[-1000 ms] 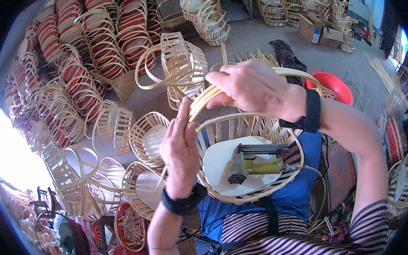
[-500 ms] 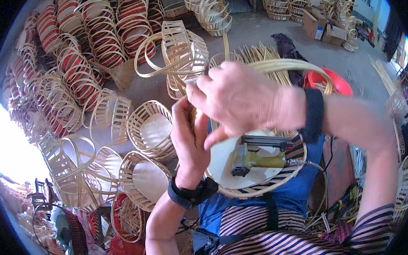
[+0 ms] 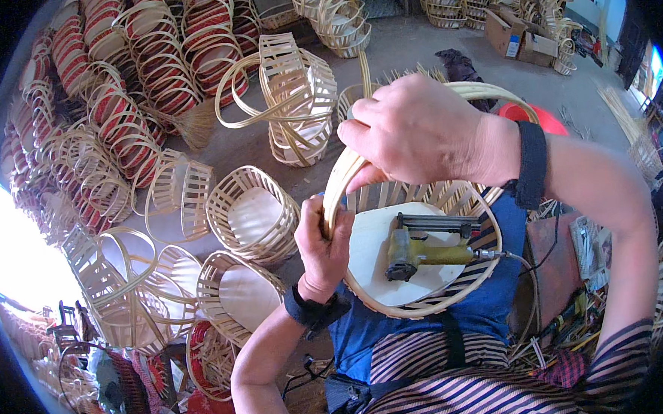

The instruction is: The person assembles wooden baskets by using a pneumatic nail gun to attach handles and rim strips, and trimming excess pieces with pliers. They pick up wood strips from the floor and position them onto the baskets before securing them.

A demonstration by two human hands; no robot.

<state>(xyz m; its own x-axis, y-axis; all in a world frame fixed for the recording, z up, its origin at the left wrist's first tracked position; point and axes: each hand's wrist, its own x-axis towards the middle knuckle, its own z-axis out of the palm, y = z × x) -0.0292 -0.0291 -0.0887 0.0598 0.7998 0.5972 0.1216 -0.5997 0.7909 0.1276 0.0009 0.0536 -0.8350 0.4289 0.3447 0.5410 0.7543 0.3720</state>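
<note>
My right hand (image 3: 418,135) is closed over a curved bundle of pale split-cane strips (image 3: 341,180), which arches away to the right behind it. Lower and to the left, my left hand (image 3: 322,249) grips the downward end of the same bundle, thumb pressed against it. Below both hands, a slatted oval basket (image 3: 460,298) rests on my lap, with a pale flat board (image 3: 368,257) in its bottom. A yellow-green nail gun (image 3: 435,254) with a black magazine and an attached hose lies on that board, not held.
Slatted baskets (image 3: 253,211) stand to my left and ahead (image 3: 296,96). Stacks of red-banded baskets (image 3: 166,58) line the back left. At the right are a red basin (image 3: 537,121) and cardboard boxes (image 3: 510,36). A dark cloth (image 3: 459,65) lies behind the cane strips.
Since half a second ago my right hand has moved up and right along the strips, uncovering their curve. My left hand has shifted down and right, still around the bundle's end.
</note>
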